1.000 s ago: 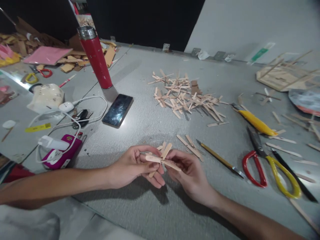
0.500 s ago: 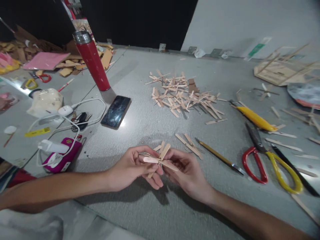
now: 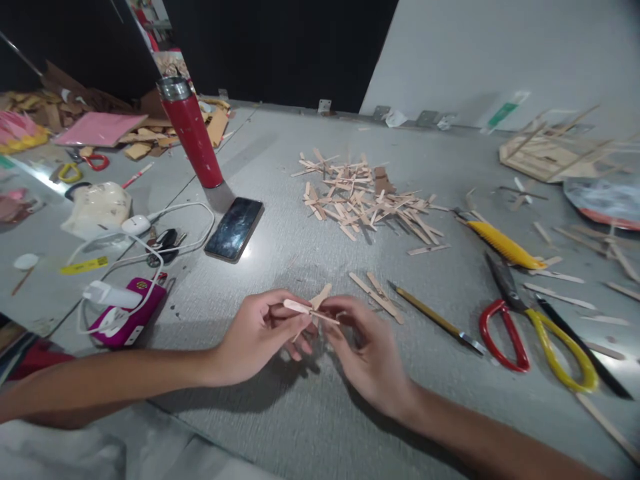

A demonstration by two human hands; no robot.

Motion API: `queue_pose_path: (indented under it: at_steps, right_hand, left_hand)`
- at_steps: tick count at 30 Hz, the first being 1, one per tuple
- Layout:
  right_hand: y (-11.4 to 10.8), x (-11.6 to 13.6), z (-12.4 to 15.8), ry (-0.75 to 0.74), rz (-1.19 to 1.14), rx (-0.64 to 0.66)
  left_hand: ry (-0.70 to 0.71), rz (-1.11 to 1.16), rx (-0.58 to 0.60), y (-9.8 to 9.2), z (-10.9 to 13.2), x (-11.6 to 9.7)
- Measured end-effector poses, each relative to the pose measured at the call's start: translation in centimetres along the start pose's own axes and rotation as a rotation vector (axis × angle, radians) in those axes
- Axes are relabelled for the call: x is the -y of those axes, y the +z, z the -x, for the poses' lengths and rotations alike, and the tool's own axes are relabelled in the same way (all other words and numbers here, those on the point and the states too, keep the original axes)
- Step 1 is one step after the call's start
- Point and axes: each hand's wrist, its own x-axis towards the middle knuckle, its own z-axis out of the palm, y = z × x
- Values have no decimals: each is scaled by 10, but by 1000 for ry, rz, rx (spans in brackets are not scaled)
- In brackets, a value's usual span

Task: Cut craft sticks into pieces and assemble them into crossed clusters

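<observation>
Both hands meet low in the middle of the grey table (image 3: 310, 427). My left hand (image 3: 263, 333) pinches a small bundle of crossed wooden craft sticks (image 3: 311, 308) between thumb and fingers. From the right, my right hand (image 3: 367, 353) pinches the same bundle at its other end. The sticks are held just above the table top. Two loose sticks (image 3: 376, 295) lie right behind my right hand.
A heap of craft sticks (image 3: 365, 197) lies farther back. A brush or blade tool (image 3: 435, 319), red-and-yellow scissors (image 3: 530, 320) and a yellow cutter (image 3: 500, 243) lie to the right. To the left are a phone (image 3: 234, 228), a red flask (image 3: 193, 133), a pink power bank with white cables (image 3: 123, 307).
The stick bundle has turned and looks flatter and smaller in my fingers. My right hand has rolled over, its back now facing up. The view shifted slightly.
</observation>
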Motion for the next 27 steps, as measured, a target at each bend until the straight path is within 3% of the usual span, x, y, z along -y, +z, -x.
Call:
queue_pose_path:
  at_steps: [3, 6, 14, 21, 27]
  right_hand:
    - [-3, -1, -1, -228, 253, -130]
    - [-5, -3, -2, -316, 279, -88]
    - [-7, -8, -3, -450, 411, -44]
    - [-10, -17, 4, -520, 457, 61]
    - [-7, -20, 8, -512, 379, -5]
  left_hand:
    - [82, -196, -62, -3, -3, 3]
    - [163, -325, -61, -5, -5, 5]
    - [154, -177, -55, 1, 1, -1]
    - [217, -394, 6, -1, 4, 2]
    - [233, -448, 50, 1, 5, 4]
